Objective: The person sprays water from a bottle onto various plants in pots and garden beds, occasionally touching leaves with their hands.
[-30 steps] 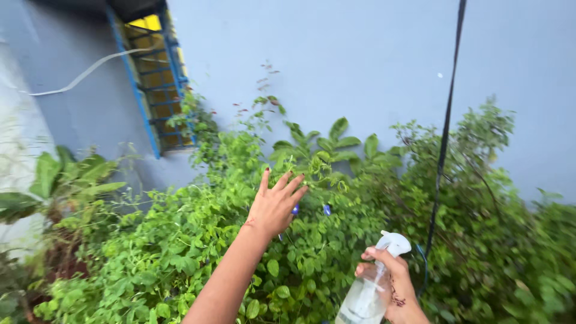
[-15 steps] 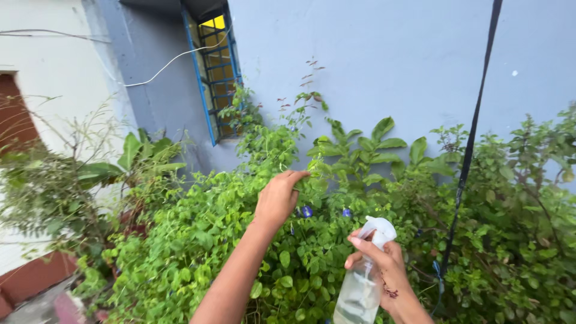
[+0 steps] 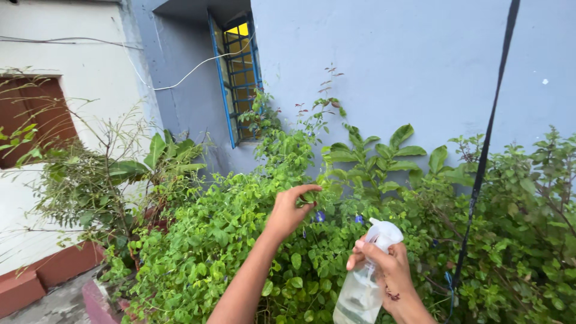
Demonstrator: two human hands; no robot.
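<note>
My left hand (image 3: 289,210) reaches into a dense green climbing plant (image 3: 228,240), its fingertips pinched on a leafy stem (image 3: 312,195) near two small blue flowers (image 3: 320,216). My right hand (image 3: 387,270) holds a clear plastic spray bottle (image 3: 363,294) with a white trigger head (image 3: 384,233), upright and low at the frame's bottom, nozzle toward the foliage. The bottle's base is cut off by the frame edge.
A blue-grey wall (image 3: 390,66) stands behind the bushes, with a blue-barred window (image 3: 240,72) and a white cable. A dark cord (image 3: 486,150) hangs down on the right. On the left stand a white wall, a reddish door (image 3: 36,114) and a broad-leaved plant (image 3: 156,159).
My left hand went from spread fingers to closed on a stem. The view swung left, showing the white wall and door. The spray bottle rose slightly.
</note>
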